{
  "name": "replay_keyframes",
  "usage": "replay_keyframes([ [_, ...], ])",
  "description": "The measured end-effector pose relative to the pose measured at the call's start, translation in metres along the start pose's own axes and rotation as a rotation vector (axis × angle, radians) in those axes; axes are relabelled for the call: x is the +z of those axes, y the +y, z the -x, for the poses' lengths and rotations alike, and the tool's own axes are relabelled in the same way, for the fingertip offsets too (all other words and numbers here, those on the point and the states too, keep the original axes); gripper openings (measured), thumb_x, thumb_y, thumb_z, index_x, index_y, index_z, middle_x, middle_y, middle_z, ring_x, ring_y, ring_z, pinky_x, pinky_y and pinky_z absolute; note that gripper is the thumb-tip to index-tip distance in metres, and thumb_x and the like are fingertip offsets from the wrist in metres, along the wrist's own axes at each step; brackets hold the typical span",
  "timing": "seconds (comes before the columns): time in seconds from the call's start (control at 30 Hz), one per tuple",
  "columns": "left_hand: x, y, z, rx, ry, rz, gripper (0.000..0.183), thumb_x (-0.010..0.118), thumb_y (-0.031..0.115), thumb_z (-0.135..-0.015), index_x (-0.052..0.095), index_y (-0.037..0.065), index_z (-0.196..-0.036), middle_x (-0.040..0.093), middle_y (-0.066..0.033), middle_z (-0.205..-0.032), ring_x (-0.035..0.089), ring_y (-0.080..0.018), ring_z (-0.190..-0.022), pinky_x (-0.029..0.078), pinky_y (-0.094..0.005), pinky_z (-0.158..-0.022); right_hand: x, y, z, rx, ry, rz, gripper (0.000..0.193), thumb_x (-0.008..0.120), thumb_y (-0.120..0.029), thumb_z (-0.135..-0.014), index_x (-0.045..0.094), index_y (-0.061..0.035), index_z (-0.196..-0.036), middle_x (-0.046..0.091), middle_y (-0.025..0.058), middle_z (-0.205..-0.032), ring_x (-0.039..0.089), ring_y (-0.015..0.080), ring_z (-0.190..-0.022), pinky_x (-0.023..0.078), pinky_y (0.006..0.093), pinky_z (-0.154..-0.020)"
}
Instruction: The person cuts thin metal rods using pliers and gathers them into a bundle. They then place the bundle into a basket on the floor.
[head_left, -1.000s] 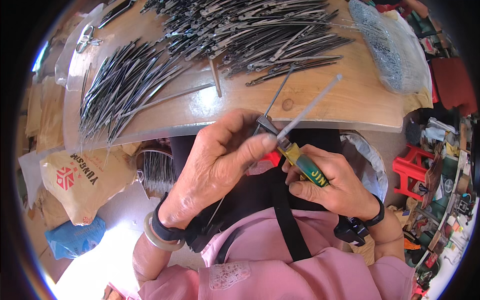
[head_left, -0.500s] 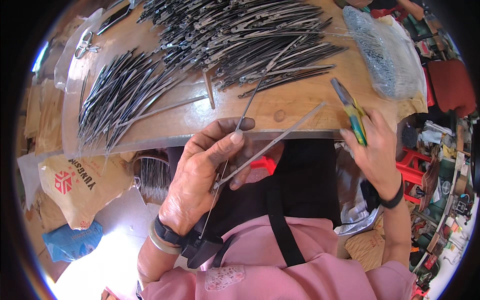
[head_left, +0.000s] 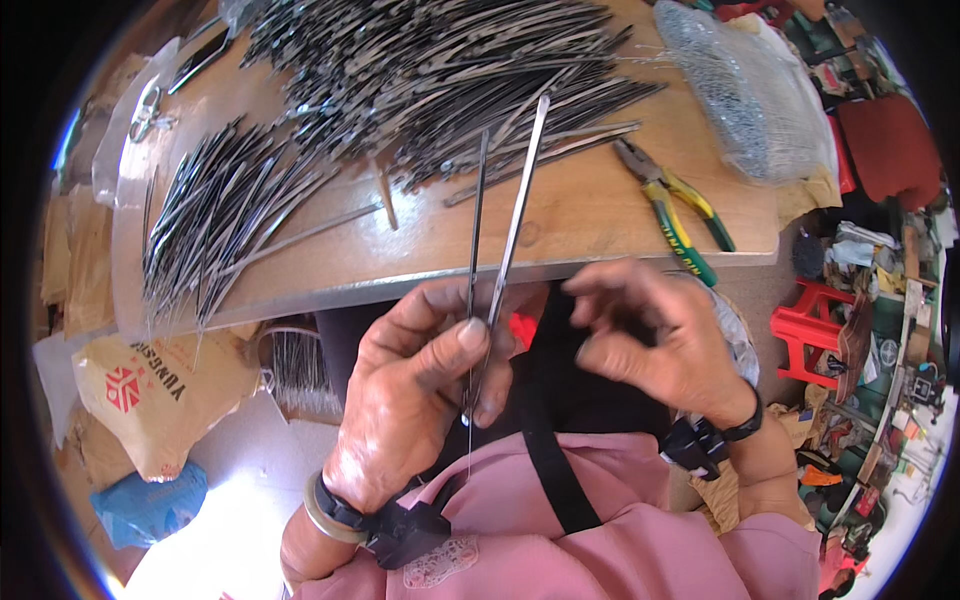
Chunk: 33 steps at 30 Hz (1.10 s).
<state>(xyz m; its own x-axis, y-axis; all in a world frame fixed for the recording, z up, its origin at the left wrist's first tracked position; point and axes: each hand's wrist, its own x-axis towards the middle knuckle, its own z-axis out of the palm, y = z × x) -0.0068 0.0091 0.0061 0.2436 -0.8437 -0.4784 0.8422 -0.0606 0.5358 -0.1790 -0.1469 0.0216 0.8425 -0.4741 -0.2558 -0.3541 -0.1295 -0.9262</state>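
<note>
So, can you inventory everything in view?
Table: one, light brown, ahead
Held strips: two visible, silver and dark, centre
Pliers: one, yellow and green handles, table's right front edge
Large strip pile: uncountable, black and silver, table's far middle
Small strip pile: uncountable, black and silver, table's left
Scissors: one, silver, table's far left
Slab: one, black, far left
Wrapped bundle: one, grey, table's right
Sack: one, tan, left below table
Bag: one, blue, lower left
Stool: one, red, right
Clutter: uncountable, mixed colours, far right
Left grip: one, closed on held strips, centre
Right grip: one, open, right of centre
</note>
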Motion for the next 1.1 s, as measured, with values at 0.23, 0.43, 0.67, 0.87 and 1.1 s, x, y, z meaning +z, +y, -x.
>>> replay_keyframes([
  [0.23, 0.011, -0.006, 0.004, -0.154, -0.027, -0.159, 0.026, 0.063, 0.005, -0.092, 0.059, -0.006, -0.115, 0.065, -0.012, -0.088, 0.056, -0.0155, -0.061, 0.043, -0.0256, -0.054, 0.02, -0.004, -0.021, 0.034, 0.015, -0.685, 0.04, 0.069, -0.024, -0.091, 0.059, 0.0008, -0.121, 0.064, 0.0069, -0.103, 0.059, 0.0117, -0.092, 0.047, 0.0268, -0.083],
  [0.43, 0.005, -0.027, 0.005, 0.301, 0.005, -0.742, 0.063, 0.077, -0.001, -0.078, 0.047, -0.003, -0.133, 0.061, -0.0125, -0.104, 0.061, -0.0192, -0.086, 0.052, -0.0296, -0.073, 0.011, -0.004, -0.022, 0.021, 0.212, -0.628, 0.019, 0.067, -0.014, -0.092, 0.066, 0.001, -0.103, 0.064, 0.0059, -0.086, 0.057, 0.0105, -0.071, 0.045, 0.0231, -0.063],
  [0.67, -0.021, -0.03, 0.016, 0.692, 0.131, -1.419, 0.041, 0.073, -0.006, -0.077, 0.058, -0.003, -0.115, 0.062, -0.015, -0.085, 0.063, -0.0268, -0.067, 0.05, -0.0313, -0.06, 0.01, -0.004, -0.026, 0.005, 0.358, -0.652, 0.021, 0.067, -0.013, -0.092, 0.063, 0.0037, -0.102, 0.06, 0.0058, -0.078, 0.054, 0.0114, -0.06, 0.042, 0.0232, -0.056],
  [0.87, -0.023, -0.027, 0.019, 0.754, 0.106, -1.432, 0.039, 0.073, -0.004, -0.08, 0.057, -0.003, -0.116, 0.064, -0.0129, -0.074, 0.065, -0.0232, -0.062, 0.051, -0.028, -0.06, 0.013, 0.005, -0.024, -0.025, 0.31, -0.766, 0.022, 0.066, -0.012, -0.093, 0.06, 0.0035, -0.108, 0.06, 0.0064, -0.077, 0.056, 0.0126, -0.06, 0.043, 0.0227, -0.055],
  [1.1, -0.025, -0.023, 0.019, 0.693, 0.105, -1.43, 0.04, 0.072, -0.004, -0.083, 0.055, -0.003, -0.119, 0.066, -0.0143, -0.075, 0.069, -0.0197, -0.069, 0.051, -0.0244, -0.064, 0.01, 0.005, -0.025, 0.004, 0.268, -0.755, 0.023, 0.066, -0.012, -0.092, 0.059, 0.0034, -0.109, 0.06, 0.0061, -0.078, 0.057, 0.0131, -0.061, 0.044, 0.0224, -0.056],
])
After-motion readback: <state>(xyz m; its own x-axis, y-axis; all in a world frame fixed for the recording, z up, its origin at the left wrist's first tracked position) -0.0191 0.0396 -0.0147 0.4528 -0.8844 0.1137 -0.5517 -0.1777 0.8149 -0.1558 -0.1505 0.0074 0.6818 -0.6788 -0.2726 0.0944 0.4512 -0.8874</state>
